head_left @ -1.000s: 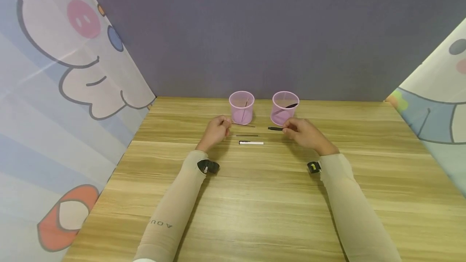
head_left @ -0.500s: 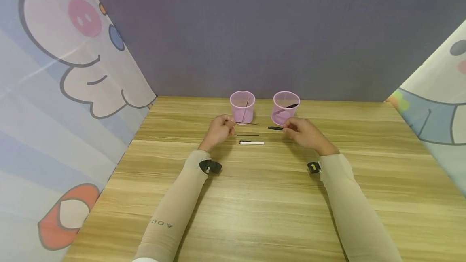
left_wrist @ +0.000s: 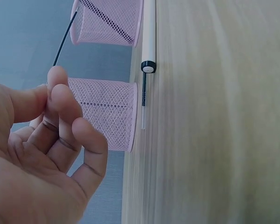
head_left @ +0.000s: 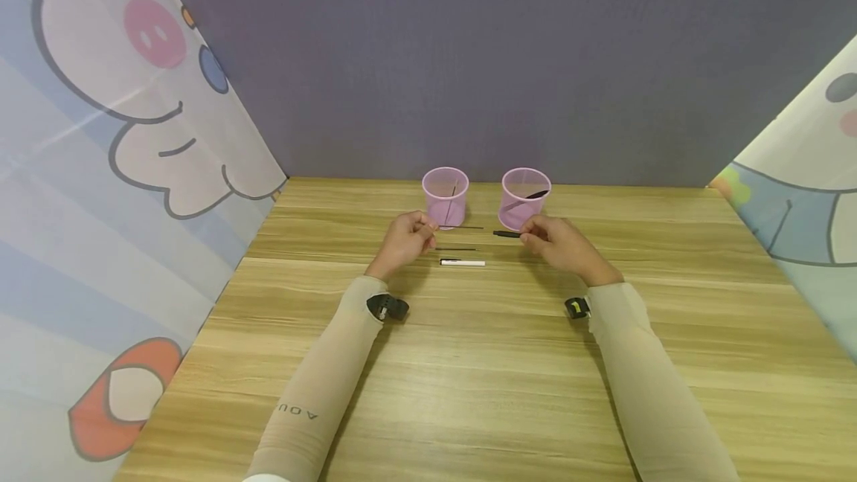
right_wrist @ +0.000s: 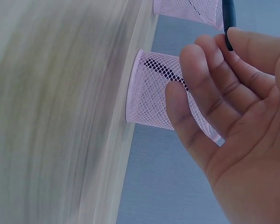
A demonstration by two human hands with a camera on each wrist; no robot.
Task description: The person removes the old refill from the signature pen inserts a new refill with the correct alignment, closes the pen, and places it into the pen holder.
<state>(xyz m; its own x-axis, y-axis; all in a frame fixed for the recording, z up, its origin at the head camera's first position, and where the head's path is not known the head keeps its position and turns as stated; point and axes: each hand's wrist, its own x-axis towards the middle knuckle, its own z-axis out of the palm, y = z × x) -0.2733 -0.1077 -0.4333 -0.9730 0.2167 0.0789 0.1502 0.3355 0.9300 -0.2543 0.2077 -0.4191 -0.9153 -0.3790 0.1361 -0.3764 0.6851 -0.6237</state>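
black barrel, pinched by right hand, points toward nine o'clock; dark rod, pinched by left hand, toward three.

Soft even light, pale sheen on tabletop, faint shadows beside forearms, wrist views hazier, bluish.

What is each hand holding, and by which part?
The left hand pinches a dark pen refill near one end; the right hand pinches a black pen barrel, also near one end.
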